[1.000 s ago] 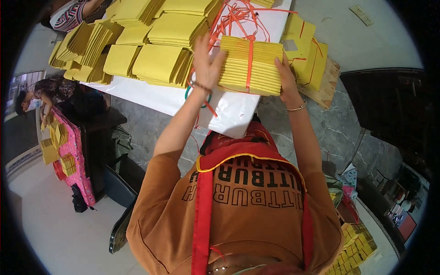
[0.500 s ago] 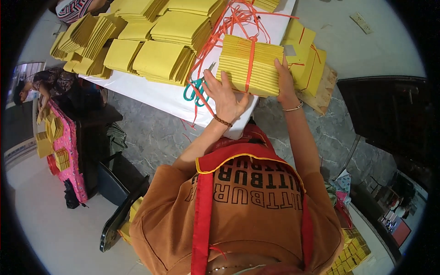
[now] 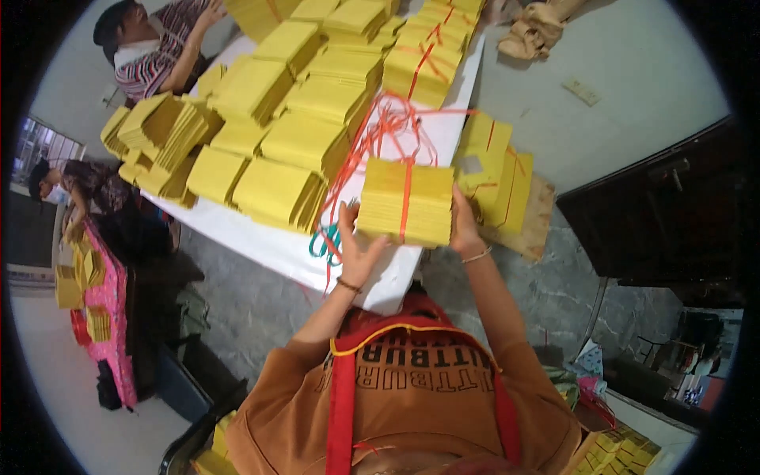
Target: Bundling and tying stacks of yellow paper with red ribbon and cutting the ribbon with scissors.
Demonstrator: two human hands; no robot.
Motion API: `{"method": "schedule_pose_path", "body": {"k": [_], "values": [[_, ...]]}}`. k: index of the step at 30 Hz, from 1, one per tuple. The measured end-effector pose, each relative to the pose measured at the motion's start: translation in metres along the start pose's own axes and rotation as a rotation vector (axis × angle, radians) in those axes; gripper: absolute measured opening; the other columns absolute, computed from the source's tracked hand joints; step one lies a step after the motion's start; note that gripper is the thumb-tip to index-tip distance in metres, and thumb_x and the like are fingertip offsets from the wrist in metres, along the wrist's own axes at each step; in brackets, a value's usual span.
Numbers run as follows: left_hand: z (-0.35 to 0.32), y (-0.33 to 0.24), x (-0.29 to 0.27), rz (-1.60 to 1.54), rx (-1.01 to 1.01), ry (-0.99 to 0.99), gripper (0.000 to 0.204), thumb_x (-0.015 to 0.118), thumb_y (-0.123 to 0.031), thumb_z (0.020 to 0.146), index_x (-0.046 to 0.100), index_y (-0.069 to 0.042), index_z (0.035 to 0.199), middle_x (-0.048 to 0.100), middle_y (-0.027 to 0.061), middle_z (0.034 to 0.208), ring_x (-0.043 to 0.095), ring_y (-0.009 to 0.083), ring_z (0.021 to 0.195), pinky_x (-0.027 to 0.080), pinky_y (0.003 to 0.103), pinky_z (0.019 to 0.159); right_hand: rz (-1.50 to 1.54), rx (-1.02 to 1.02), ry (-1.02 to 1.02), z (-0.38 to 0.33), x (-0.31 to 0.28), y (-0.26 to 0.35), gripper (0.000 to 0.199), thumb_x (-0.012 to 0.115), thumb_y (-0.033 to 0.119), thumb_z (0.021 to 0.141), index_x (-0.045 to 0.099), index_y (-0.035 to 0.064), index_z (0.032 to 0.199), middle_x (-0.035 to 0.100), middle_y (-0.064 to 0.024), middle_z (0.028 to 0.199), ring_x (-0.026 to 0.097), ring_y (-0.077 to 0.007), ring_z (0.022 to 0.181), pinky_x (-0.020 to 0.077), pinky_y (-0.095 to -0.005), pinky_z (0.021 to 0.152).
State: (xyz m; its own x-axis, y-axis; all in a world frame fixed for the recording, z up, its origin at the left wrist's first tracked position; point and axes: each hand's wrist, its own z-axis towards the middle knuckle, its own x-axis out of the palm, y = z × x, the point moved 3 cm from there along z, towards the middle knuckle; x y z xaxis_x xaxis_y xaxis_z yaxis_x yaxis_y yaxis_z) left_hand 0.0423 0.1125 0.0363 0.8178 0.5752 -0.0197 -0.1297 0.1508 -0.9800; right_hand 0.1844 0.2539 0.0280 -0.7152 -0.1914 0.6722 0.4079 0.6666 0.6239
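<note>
A thick bundle of yellow folded paper envelopes [image 3: 383, 202], crossed by a red plastic strap, sits at the near end of the white table. At its lower left corner is my left hand [image 3: 362, 255], fingers spread beside the left edge and thumb reaching to the front edge. My right hand [image 3: 465, 228] holds the opposite side, its fingers along the right edge; what lies beneath them is hidden. Teal-handled scissors [image 3: 323, 244] lie just left of my left hand, partly covered. Behind the bundle is a tangle of loose red straps [image 3: 389, 131].
Stacks of yellow envelopes [image 3: 301, 142] cover the table's left side. Strapped bundles [image 3: 423, 67] stand at its far right. More yellow pieces [image 3: 507, 186] rest on a wooden board beside the table. One person [image 3: 162, 59] works across the table, another [image 3: 91, 190] at a pink-covered table.
The view has shifted, showing more of the table's far end. My left hand has come lower along the bundle, its thumb now at the front edge. My right hand stays on the right side.
</note>
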Motion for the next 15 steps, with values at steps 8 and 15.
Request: {"method": "schedule_pose_path", "body": {"k": [8, 15], "values": [[0.026, 0.034, -0.01, -0.235, -0.227, 0.128, 0.053, 0.022, -0.044, 0.094, 0.04, -0.001, 0.118, 0.045, 0.008, 0.112, 0.044, 0.0164, 0.105, 0.033, 0.03, 0.093, 0.018, -0.152, 0.044, -0.01, 0.007, -0.004, 0.051, 0.031, 0.044, 0.092, 0.04, 0.0071, 0.126, 0.049, -0.0029, 0.121, 0.046, -0.0163, 0.11, 0.0362, -0.0293, 0.094], [0.036, 0.056, -0.004, -0.308, -0.357, 0.127, 0.047, 0.021, -0.041, 0.095, 0.041, -0.003, 0.113, 0.043, 0.0081, 0.109, 0.042, 0.016, 0.102, 0.031, 0.029, 0.091, -0.09, -0.034, -0.039, -0.012, -0.015, -0.019, 0.052, 0.026, 0.045, 0.093, 0.036, 0.0094, 0.13, 0.044, -0.0024, 0.127, 0.043, -0.0139, 0.114, 0.0348, -0.0273, 0.095]]}}
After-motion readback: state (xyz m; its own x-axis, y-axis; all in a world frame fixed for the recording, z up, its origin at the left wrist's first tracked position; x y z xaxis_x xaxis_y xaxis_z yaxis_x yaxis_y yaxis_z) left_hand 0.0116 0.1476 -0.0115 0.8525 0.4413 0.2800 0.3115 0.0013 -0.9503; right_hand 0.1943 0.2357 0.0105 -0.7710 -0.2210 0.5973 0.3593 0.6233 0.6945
